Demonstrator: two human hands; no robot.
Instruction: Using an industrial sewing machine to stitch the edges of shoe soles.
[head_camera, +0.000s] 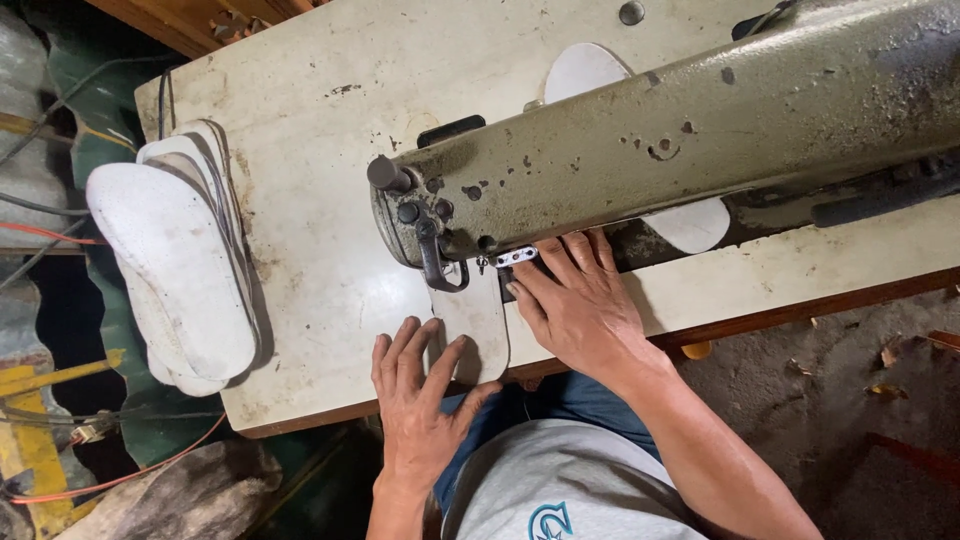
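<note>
Feeding white insole piece (478, 325) under sewing machine (640, 140) needle at table (320, 90) front edge; your left hand (418, 400) and right hand (575, 305) press it flat, fingers spread, gripping nothing. Stitching mid-way. White insole stack (180, 260) at 9 o'clock, more insoles at 1 o'clock.

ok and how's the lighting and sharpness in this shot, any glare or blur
Head view: soft, even daylight, no hard glare; the pale table and the stack of white insoles are bright but keep their texture. Both hands, left hand and right hand, and the sewing machine are sharp, no motion blur. The left edge under the table falls into deep shadow.
</note>
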